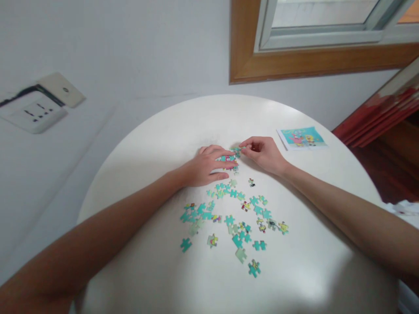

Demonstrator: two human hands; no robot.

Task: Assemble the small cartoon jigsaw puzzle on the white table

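Note:
My left hand (211, 165) lies flat with its fingers spread over a joined patch of jigsaw puzzle (228, 159), pink and teal between the fingers. Part of that patch is hidden under the hand. At the patch's right edge, my right hand (262, 152) pinches a small teal puzzle piece (242, 149) between thumb and fingertips. The piece is partly covered by the fingers, and I cannot tell whether it is interlocked. Toward me, several loose puzzle pieces (241, 238) are scattered, mostly teal and pale green, some with yellow or red print. One dark-marked piece (251, 182) lies just below the hands.
A picture card (303, 138) with cartoon figures on teal lies right of my right hand on the round white table (131, 174). Behind stands a wall with a socket (37, 111) and a wood-framed window (244, 69). A red curtain (376, 117) hangs at right.

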